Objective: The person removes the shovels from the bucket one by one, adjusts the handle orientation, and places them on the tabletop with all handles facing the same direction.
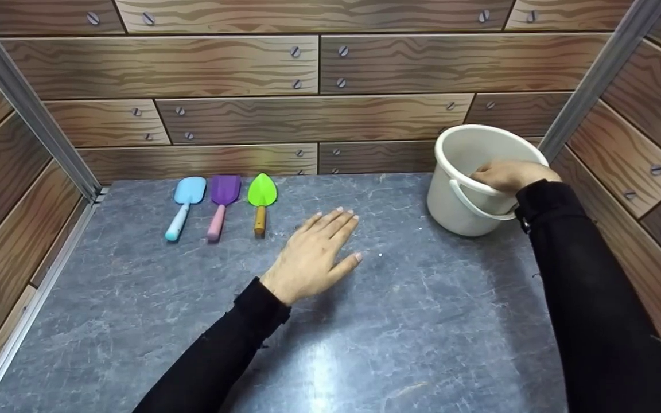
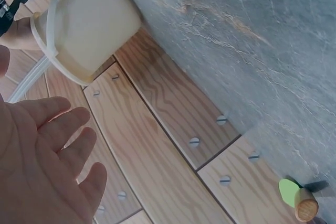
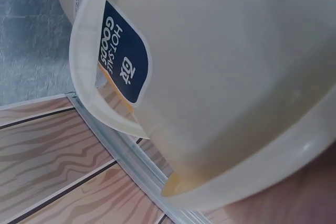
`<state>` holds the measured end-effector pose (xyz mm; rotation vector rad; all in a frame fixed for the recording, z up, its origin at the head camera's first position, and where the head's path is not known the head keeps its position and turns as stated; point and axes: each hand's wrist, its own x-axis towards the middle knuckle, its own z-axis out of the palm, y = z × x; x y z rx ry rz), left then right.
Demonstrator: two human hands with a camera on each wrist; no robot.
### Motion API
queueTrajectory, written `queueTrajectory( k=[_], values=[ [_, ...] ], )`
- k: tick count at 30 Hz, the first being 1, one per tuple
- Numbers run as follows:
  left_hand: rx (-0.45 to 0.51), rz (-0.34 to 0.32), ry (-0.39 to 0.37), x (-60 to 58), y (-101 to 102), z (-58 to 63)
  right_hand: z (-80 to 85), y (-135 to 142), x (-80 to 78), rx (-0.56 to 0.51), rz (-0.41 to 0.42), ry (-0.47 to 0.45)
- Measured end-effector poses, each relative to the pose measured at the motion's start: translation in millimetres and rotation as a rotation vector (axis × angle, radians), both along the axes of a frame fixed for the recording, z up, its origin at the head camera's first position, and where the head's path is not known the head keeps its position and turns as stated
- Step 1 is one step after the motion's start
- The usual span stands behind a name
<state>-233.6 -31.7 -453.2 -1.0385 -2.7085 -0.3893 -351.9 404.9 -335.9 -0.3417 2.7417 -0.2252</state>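
My right hand (image 1: 511,174) reaches over the near-right rim of a white plastic bucket (image 1: 462,195), with its fingers hidden inside; I cannot tell whether they hold anything. In the right wrist view, the bucket's outer wall (image 3: 220,66) fills much of the picture, and a blurred part of the hand (image 3: 299,198) shows by the rim. My left hand (image 1: 313,255) hovers over the middle of the table, palm down, fingers straight and holding nothing. Nearest to it is a green trowel (image 1: 262,191) with a wooden-looking handle. Beside that lie a purple shovel (image 1: 225,192) with a pink handle and a light-blue shovel (image 1: 189,192).
The grey marbled tabletop (image 1: 135,321) is enclosed by wood-patterned panels (image 1: 238,66) at the back and both sides. Metal rails (image 1: 32,103) run up the corners. The bucket's white handle (image 1: 471,202) hangs down its near side, and a dark label (image 3: 126,56) is on its wall.
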Motion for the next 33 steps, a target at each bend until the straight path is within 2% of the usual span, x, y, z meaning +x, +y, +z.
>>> queueTrajectory(
  k=[8,17,25,29,33],
  values=[
    [0.009,0.002,-0.008,-1.4,0,-0.7,-3.7,2,-4.0,-0.024,-0.065,-0.036],
    [0.002,0.012,-0.006,-1.2,-2,-0.3,-6.8,1,-3.7,-0.129,-0.119,-0.030],
    [0.005,0.015,-0.007,-1.1,-4,-0.4,-10.3,-3,-7.4,-0.142,-0.091,0.048],
    [-0.002,0.017,-0.003,-1.6,-4,-0.5,-12.8,-2,-8.4,-0.128,-0.114,0.120],
    [-0.004,0.020,-0.002,-2.0,-4,-0.4,-20.4,3,-15.7,-0.167,-0.126,0.212]
  ],
)
